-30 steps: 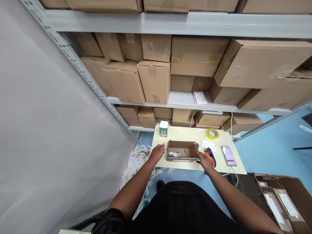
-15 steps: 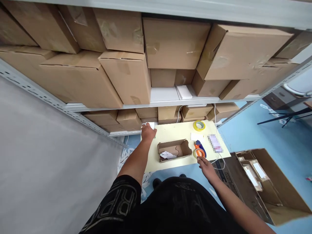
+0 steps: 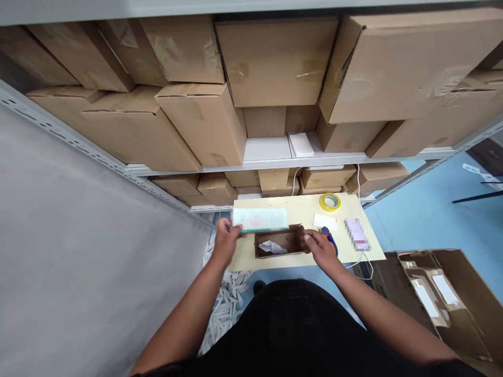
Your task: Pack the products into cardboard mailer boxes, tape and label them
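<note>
A long flat white box (image 3: 261, 220) with a green edge, blurred by motion, is in my left hand (image 3: 227, 242). My fingers are closed on its left end, and it is above the table, just behind the small open cardboard box (image 3: 281, 255). Crumpled white paper (image 3: 272, 247) lies inside that cardboard box. My right hand (image 3: 324, 252) is at the cardboard box's right end, with fingers stretched towards the left; I cannot tell whether they touch the rim. Beside this hand is a blue and orange tape dispenser (image 3: 329, 238), partly hidden.
The pale yellow table (image 3: 245, 256) bears a yellow tape roll (image 3: 330, 202), a white card (image 3: 325, 222) and a pixelated flat item (image 3: 357, 234). Behind stands a shelf with several cartons (image 3: 281, 63). A large open carton (image 3: 467, 335) is at right; white strips (image 3: 228, 309) litter the floor.
My left hand has lifted the white box from the table's back left corner and brought it nearer. My right hand has moved left from the tape dispenser to the cardboard box's end.
</note>
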### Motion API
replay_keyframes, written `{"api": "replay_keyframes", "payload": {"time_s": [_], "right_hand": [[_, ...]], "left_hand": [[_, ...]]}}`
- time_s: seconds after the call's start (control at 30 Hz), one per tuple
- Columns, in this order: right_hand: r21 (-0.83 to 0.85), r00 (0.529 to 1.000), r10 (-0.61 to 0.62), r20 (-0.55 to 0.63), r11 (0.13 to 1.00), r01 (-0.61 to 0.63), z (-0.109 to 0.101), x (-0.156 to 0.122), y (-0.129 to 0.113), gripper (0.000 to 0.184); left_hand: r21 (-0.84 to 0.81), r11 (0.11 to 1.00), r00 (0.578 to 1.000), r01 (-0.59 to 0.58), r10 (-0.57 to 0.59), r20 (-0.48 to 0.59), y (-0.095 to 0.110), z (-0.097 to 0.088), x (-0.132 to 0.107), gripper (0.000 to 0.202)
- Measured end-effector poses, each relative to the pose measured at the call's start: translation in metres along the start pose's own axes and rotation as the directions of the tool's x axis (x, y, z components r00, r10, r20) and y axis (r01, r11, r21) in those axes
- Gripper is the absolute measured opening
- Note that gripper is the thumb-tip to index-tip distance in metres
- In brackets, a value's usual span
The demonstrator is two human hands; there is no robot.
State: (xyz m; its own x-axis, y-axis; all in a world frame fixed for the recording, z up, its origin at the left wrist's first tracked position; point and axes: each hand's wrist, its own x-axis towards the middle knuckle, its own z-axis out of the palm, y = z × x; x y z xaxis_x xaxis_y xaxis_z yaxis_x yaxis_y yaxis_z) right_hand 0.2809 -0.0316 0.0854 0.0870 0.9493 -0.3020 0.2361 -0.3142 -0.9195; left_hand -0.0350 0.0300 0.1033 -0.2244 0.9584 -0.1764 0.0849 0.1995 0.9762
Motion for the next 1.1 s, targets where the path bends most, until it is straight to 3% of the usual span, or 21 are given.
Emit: {"api": "replay_keyframes", "payload": {"time_s": [0.1, 0.23, 0.4, 0.6, 0.93, 1.1], "right_hand": [[-0.118, 1.0, 0.018, -0.006, 0.993, -0.018, 0.012, 0.005, -0.008, 0.043], [-0.375, 1.0, 0.02, -0.022, 0.927, -0.026, 0.01, 0.004, 0.006, 0.041], [-0.618, 0.999, -0.033, 0.024, 0.785, 0.041, 0.015, 0.012, 0.009, 0.045], [-0.745, 0.999, -0.023, 0.049, 0.665, 0.052, 0.029, 0.023, 0.002, 0.047], [-0.697, 0.992, -0.073, 0.102, 0.706, 0.123, 0.017, 0.023, -0.008, 0.042], [-0.725, 0.995, 0.046, 0.093, 0.688, 0.036, 0.02, 0.024, -0.001, 0.047]], "left_hand": [[0.097, 0.995, 0.994, 0.037, -0.047, 0.103, -0.014, 0.024, -0.048, 0.032], [0.366, 0.931, 0.983, 0.0, -0.066, 0.169, -0.03, 0.038, -0.072, 0.026], [0.479, 0.877, 0.974, 0.01, -0.117, 0.195, -0.036, 0.033, -0.069, 0.02], [0.462, 0.887, 0.97, 0.006, -0.118, 0.213, -0.047, 0.028, -0.064, 0.031], [0.321, 0.946, 0.959, -0.05, -0.044, 0.278, -0.058, 0.019, -0.052, 0.038], [0.336, 0.941, 0.92, 0.043, -0.168, 0.353, -0.079, 0.021, -0.049, 0.04]]}}
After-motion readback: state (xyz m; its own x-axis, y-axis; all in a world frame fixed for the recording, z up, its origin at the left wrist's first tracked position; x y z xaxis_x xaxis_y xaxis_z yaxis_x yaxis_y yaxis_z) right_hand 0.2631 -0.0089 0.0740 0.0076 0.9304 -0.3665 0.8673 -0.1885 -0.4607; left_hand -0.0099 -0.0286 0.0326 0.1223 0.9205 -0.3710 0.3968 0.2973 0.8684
